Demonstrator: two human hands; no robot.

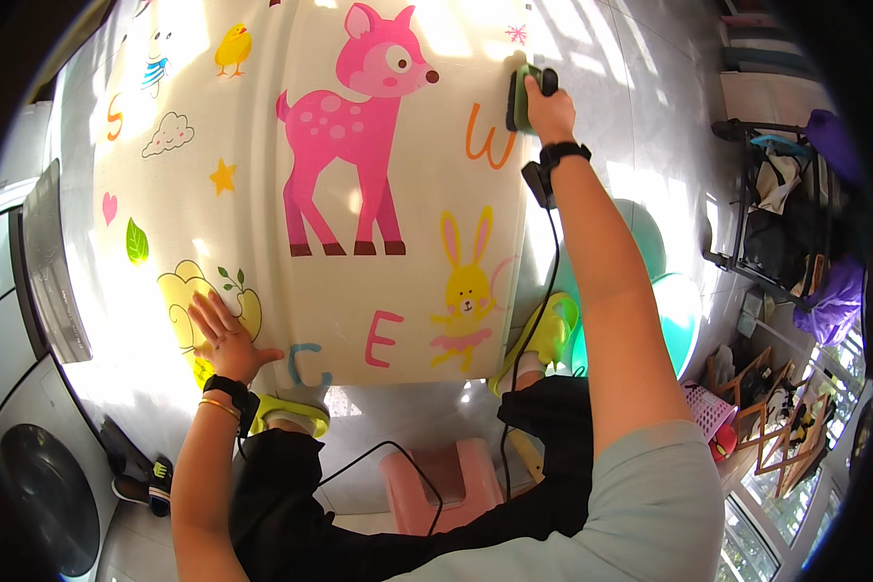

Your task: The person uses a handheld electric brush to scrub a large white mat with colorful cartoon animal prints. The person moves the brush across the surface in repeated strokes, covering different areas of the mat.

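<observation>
A cream play mat (pixel 422 305) with printed animals and letters lies spread before me, a long crease running down its left part. My right hand (pixel 551 113) grips a green handled scrub brush (pixel 524 98), whose dark bristles meet the mat's right edge just above the orange letter W. My left hand (pixel 227 340) rests flat, fingers spread, on the mat's lower left, over a yellow printed figure. Each wrist wears a black strap with a device, and a black cable hangs from the right one.
A pink plastic stool (pixel 444 495) stands between my legs. Teal basins (pixel 676 313) sit beside my right foot. Further right are a black-framed cart (pixel 764 211), a wooden rack (pixel 778 422) and a pink basket (pixel 709 407). A front-loading washer (pixel 51 502) is at the left, near some slippers (pixel 145 491).
</observation>
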